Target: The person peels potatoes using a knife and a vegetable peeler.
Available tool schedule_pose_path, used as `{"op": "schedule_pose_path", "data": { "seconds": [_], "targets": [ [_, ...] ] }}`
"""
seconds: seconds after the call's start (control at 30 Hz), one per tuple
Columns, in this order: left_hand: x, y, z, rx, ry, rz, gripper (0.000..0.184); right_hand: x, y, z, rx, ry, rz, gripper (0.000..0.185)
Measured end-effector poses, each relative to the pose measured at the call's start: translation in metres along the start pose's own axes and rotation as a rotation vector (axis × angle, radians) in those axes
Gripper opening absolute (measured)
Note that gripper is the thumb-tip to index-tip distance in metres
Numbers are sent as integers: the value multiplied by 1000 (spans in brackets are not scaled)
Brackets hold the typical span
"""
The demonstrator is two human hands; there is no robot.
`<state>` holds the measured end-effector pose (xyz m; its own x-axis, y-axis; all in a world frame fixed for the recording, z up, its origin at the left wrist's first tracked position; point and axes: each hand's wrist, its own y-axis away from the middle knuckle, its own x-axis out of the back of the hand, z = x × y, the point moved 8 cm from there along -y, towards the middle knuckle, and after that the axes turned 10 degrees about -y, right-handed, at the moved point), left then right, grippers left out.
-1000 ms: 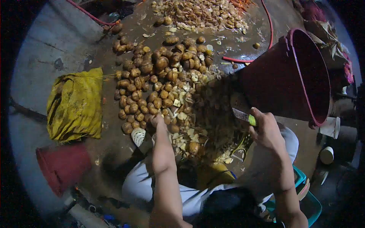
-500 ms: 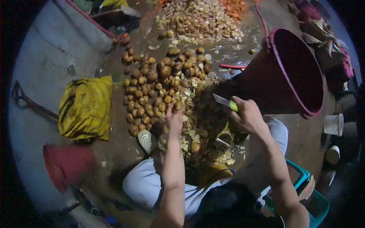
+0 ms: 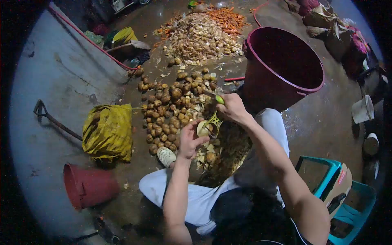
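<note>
My left hand [image 3: 191,141] is closed around a potato [image 3: 202,128] with pale, peeled flesh showing. My right hand [image 3: 233,108] grips a yellow-green peeler [image 3: 215,121], whose head is against the potato. A knife with a bright green grip [image 3: 219,99] also sticks out of the right hand; its blade is hard to make out now. Below and around both hands lie unpeeled potatoes [image 3: 165,98] and a heap of peelings [image 3: 228,151].
A big dark red tub [image 3: 265,69] stands at right. Beyond lie a pale peeled heap [image 3: 200,36] and orange pieces [image 3: 228,20]. At left are a yellow sack [image 3: 108,132], a red bucket [image 3: 92,185] and a long handle [image 3: 61,124]. Teal stools [image 3: 326,171] sit at lower right.
My right hand has come left towards my left hand, bringing the peeler onto the potato. The knife blade, plainly visible before, is now turned. The head view has shifted.
</note>
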<state>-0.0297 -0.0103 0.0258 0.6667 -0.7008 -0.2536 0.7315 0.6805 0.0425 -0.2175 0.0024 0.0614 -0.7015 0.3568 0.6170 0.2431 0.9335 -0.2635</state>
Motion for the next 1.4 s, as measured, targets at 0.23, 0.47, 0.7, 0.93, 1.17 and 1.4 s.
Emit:
{"op": "schedule_pose_path", "data": {
  "seconds": [0.23, 0.47, 0.7, 0.93, 1.17, 1.4],
  "targets": [
    [-1, 40, -4, -61, 11, 55, 61, -4, 18, -36, 39, 124, -75, 23],
    [-23, 53, 10, -52, 219, -91, 62, -2, 5, 13, -153, 109, -81, 25],
    [-9, 46, 7, -108, 307, 70, 64, 14, 19, -66, 3, 175, -91, 29],
    [-11, 41, 6, -110, 382, -39, 67, 8, 4, -24, -76, -3, -33, 25],
    [-15, 45, 4, -135, 479, -72, 64, 15, 1, -7, -164, 132, 15, 25],
    [-18, 42, 15, -175, 409, 24, 67, 22, 13, -59, -29, 99, 2, 25]
  ]
}}
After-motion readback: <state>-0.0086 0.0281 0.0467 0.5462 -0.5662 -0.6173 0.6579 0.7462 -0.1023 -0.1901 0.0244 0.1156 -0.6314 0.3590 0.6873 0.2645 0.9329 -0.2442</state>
